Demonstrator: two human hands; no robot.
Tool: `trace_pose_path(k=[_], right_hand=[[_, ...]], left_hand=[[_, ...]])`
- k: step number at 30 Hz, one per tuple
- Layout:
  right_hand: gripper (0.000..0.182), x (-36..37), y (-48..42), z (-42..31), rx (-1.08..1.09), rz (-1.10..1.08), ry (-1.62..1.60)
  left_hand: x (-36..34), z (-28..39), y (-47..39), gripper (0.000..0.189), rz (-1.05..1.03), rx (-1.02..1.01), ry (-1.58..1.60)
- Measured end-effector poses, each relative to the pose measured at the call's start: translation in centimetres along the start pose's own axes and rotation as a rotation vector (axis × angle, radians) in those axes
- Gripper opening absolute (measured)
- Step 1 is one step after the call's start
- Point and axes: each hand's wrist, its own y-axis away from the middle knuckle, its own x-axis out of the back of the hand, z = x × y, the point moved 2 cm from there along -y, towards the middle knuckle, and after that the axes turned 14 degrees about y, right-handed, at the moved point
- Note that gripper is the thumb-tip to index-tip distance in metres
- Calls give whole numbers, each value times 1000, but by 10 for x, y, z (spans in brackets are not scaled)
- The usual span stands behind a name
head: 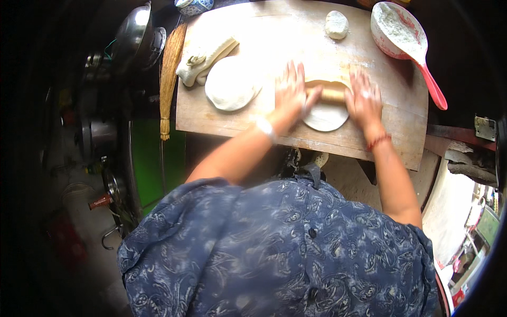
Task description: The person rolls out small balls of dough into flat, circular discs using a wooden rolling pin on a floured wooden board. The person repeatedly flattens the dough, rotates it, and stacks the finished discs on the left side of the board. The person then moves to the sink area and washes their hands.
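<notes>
My left hand (291, 93) and my right hand (364, 95) press on the two ends of a wooden rolling pin (332, 95), fingers stretched forward and blurred. Under the pin lies a round sheet of dough (326, 117), its far edge curled up beyond the pin. To the left of my left hand sit flat white dough rounds (229, 85); whether they are stacked is hard to tell. One floured lump of dough (336, 25) rests farther back on the wooden board (396, 130).
A pink-handled dipper (433, 85) holding flour (398, 29) stands at the board's back right corner. A pale folded cloth (208, 59) lies at the left, beside a straw whisk broom (172, 75) along the edge. Metal pans (136, 35) and a patterned bowl (194, 6) are beyond.
</notes>
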Motion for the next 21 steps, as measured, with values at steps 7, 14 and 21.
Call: trace_pose_path(k=[7, 14, 21], right_hand=[[54, 9, 26, -7, 87, -5, -104], [57, 8, -61, 5, -101, 80, 74], [54, -1, 59, -8, 110, 106, -15]], left_hand=[[7, -4, 31, 90, -88, 80, 46], [-1, -13, -65, 89, 95, 38, -45], [6, -2, 47, 90, -87, -82, 34]])
